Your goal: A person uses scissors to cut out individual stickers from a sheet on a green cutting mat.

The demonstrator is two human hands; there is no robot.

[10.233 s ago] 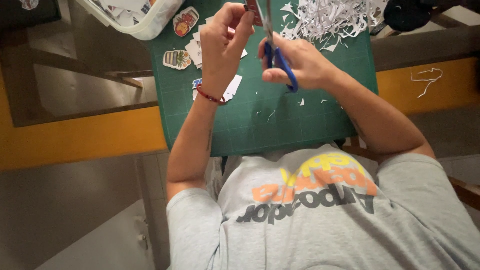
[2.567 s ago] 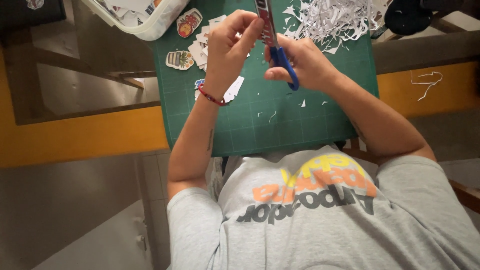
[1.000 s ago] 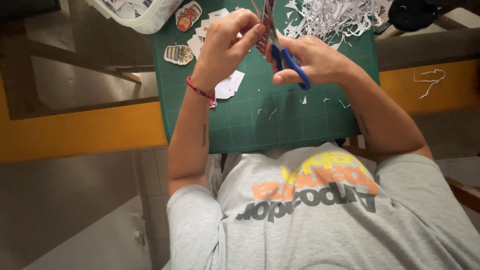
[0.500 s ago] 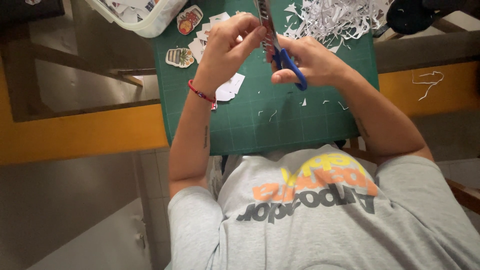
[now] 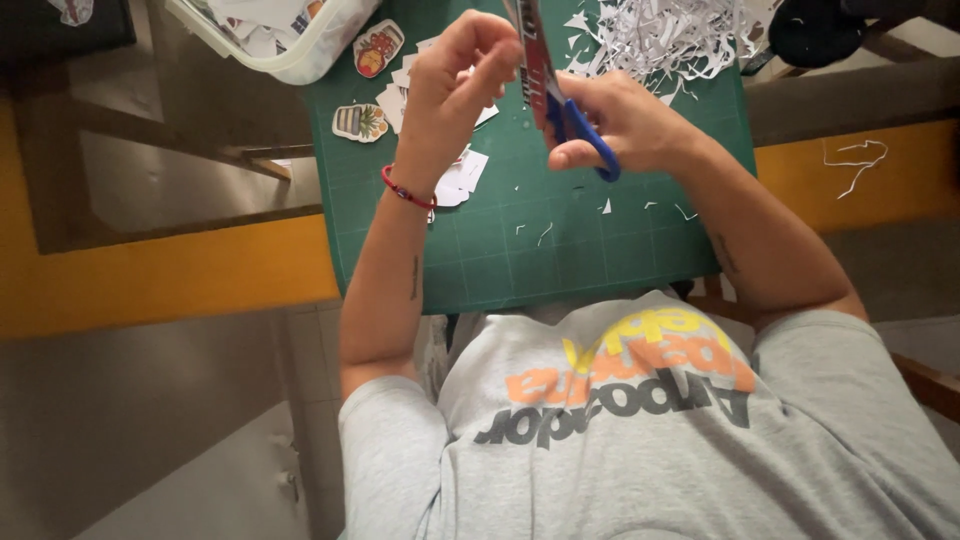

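My left hand [image 5: 455, 75], with a red string bracelet at the wrist, pinches a small piece of printed paper [image 5: 527, 40] above the green cutting mat [image 5: 600, 250]. My right hand [image 5: 645, 125] grips blue-handled scissors [image 5: 585, 140], whose blades point up into that paper. Both hands are raised over the far part of the mat, close together. Small white offcuts [image 5: 545, 232] lie scattered on the mat below them.
Cut-out picture stickers [image 5: 360, 122] and white paper pieces [image 5: 460, 180] lie on the mat's left side. A clear plastic tub [image 5: 300, 50] of paper stands at the far left, a heap of white shreds [image 5: 660, 35] at the back, a dark object [image 5: 815, 30] far right. The yellow table edge [image 5: 150, 280] flanks the mat.
Both hands have stayed over the far part of the mat, shifting only slightly, while the scissors keep working at the paper. More small offcuts lie on the mat than ten seconds ago.
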